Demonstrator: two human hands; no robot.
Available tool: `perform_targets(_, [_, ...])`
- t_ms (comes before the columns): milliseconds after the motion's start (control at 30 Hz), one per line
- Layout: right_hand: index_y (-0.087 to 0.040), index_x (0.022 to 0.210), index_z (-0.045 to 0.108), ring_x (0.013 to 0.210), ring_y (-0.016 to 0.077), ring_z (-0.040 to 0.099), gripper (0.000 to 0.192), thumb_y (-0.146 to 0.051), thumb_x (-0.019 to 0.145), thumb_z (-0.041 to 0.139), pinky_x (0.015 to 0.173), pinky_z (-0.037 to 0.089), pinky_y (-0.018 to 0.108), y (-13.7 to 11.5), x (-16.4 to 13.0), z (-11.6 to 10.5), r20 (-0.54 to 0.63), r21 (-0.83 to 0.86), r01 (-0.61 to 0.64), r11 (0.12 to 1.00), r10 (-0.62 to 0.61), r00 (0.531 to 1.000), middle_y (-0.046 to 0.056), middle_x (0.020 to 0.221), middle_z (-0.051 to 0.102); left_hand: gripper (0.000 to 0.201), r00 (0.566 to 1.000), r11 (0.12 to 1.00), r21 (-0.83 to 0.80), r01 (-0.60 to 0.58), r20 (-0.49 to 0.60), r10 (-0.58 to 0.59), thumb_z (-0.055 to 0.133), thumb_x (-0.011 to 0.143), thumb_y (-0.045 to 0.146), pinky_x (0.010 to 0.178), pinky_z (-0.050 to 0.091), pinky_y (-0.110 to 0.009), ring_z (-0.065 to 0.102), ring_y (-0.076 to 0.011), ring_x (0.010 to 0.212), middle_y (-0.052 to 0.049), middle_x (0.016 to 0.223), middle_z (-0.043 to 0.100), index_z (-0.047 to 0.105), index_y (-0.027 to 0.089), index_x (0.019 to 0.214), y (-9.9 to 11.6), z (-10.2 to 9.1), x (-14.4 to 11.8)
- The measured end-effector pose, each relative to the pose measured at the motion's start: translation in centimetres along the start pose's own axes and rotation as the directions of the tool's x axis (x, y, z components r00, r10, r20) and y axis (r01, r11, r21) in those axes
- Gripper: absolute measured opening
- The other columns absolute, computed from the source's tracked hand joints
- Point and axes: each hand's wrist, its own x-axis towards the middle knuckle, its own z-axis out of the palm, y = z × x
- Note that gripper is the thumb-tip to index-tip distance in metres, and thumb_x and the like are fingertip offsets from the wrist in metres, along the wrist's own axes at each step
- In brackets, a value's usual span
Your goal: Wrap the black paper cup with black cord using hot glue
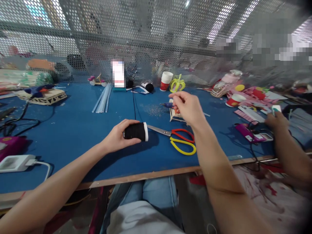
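My left hand [121, 135] is closed around a black-wrapped cup [134, 131] with a white rim, lying on its side with the rim to the right. A thin black strand runs from the back of the table down toward it. My right hand [184, 105] is raised to the right with thumb and fingers pinched; whatever may be between them is too small to make out. Partly hidden behind this hand, a blue glue gun [168, 105] rests on a stand of wooden sticks [175, 115]. Scissors [168, 133] with red and yellow handles lie between my hands, blades pointing at the cup.
Clear glue sticks [102, 100], a phone [119, 74] and stacked paper cups [166, 81] stand or lie toward the perforated metal screen. A white power strip [16, 163] is at left. At right, another person's hand [276, 120] is near a purple box [250, 133] with cables.
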Motion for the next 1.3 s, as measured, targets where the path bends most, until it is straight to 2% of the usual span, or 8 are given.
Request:
perform_targets(133, [-0.01, 0.1, 0.064, 0.078, 0.0187, 0.061, 0.029, -0.022, 0.074, 0.056, 0.072, 0.046, 0.03, 3.9, 1.4, -2.9, -0.019, -0.396, -0.092, 0.913, 0.092, 0.996, 0.011, 0.09, 0.066, 0.059, 0.994, 0.994, -0.048, 0.098, -0.047, -0.1, 0.069, 0.069, 0.045, 0.089, 0.046, -0.037, 0.057, -0.0231, 0.101, -0.008, 0.114, 0.059, 0.049, 0.02, 0.118, -0.2, 0.0, 0.1])
perform_targets(233, [-0.012, 0.085, 0.067, 0.071, 0.0209, 0.061, 0.027, -0.034, 0.077, 0.053, 0.063, 0.044, 0.029, 6.1, 1.3, -3.4, 0.099, -0.621, -0.15, 0.77, 0.267, 0.959, 0.011, 0.08, 0.067, 0.06, 0.988, 0.991, -0.058, 0.124, -0.082, -0.129, 0.07, 0.067, 0.045, 0.09, 0.045, -0.038, 0.057, -0.0238, 0.102, -0.008, 0.113, 0.06, 0.05, 0.019, 0.117, -0.3, 0.0, 0.2])
perform_targets(367, [-0.014, 0.083, 0.066, 0.066, 0.0211, 0.061, 0.029, -0.036, 0.08, 0.048, 0.056, 0.04, 0.028, 6.7, 1.0, -2.5, 0.232, -0.726, -0.09, 0.682, 0.365, 0.902, 0.011, 0.076, 0.067, 0.06, 0.98, 0.985, -0.06, 0.161, -0.109, -0.167, 0.07, 0.066, 0.047, 0.09, 0.046, -0.038, 0.058, -0.0241, 0.102, -0.007, 0.112, 0.06, 0.05, 0.02, 0.116, -0.4, 0.0, 0.4])
perform_targets(500, [-0.006, 0.091, 0.065, 0.083, 0.0291, 0.062, 0.035, -0.037, 0.078, 0.055, 0.068, 0.043, 0.034, 6.3, 1.2, -1.3, 0.181, -0.781, -0.089, 0.618, 0.361, 0.915, 0.02, 0.089, 0.066, 0.061, 0.981, 0.984, -0.061, 0.165, -0.089, -0.17, 0.07, 0.066, 0.045, 0.09, 0.045, -0.039, 0.057, -0.0246, 0.103, -0.008, 0.114, 0.059, 0.049, 0.019, 0.117, -0.4, 0.0, 0.3])
perform_targets(800, [-0.008, 0.112, 0.055, 0.081, 0.0226, 0.062, 0.041, -0.025, 0.075, 0.054, 0.069, 0.044, 0.031, 6.4, 0.1, -1.4, -0.049, -0.469, -0.262, 0.844, 0.271, 0.961, 0.013, 0.094, 0.066, 0.062, 0.984, 0.986, -0.043, 0.161, -0.074, -0.163, 0.068, 0.069, 0.044, 0.088, 0.047, -0.038, 0.057, -0.0244, 0.103, -0.009, 0.117, 0.057, 0.046, 0.02, 0.121, -0.6, -0.1, 0.2])
perform_targets(967, [-0.017, 0.082, 0.057, 0.062, 0.0124, 0.053, 0.016, -0.032, 0.077, 0.053, 0.059, 0.041, 0.025, 4.3, -1.1, -1.6, 0.127, -0.05, -0.131, 0.99, 0.137, 0.982, 0.001, 0.071, 0.059, 0.06, 0.987, 0.994, -0.005, 0.106, -0.122, -0.105, 0.068, 0.069, 0.042, 0.088, 0.046, -0.038, 0.057, -0.0238, 0.102, -0.009, 0.115, 0.057, 0.047, 0.019, 0.121, -1.1, -0.3, 0.3])
perform_targets(1167, [-0.017, 0.074, 0.052, 0.056, 0.0085, 0.048, 0.022, -0.038, 0.08, 0.055, 0.056, 0.042, 0.023, 2.3, -2.2, -0.4, 0.226, 0.251, -0.187, 0.95, 0.13, 0.965, -0.002, 0.061, 0.052, 0.058, 0.989, 0.996, 0.083, 0.038, -0.147, -0.026, 0.068, 0.07, 0.041, 0.089, 0.045, -0.038, 0.055, -0.0234, 0.104, -0.008, 0.114, 0.056, 0.047, 0.02, 0.119, -1.2, -0.6, 0.5])
perform_targets(1300, [-0.014, 0.081, 0.058, 0.053, 0.0088, 0.052, 0.028, -0.04, 0.073, 0.065, 0.05, 0.044, 0.023, 1.5, -2.9, 0.7, 0.431, 0.346, -0.292, 0.891, 0.125, 0.893, 0.002, 0.068, 0.06, 0.057, 0.992, 0.99, 0.143, 0.013, -0.128, 0.006, 0.069, 0.07, 0.038, 0.09, 0.044, -0.037, 0.053, -0.0232, 0.105, -0.008, 0.114, 0.055, 0.048, 0.019, 0.119, -1.2, -0.9, 0.7])
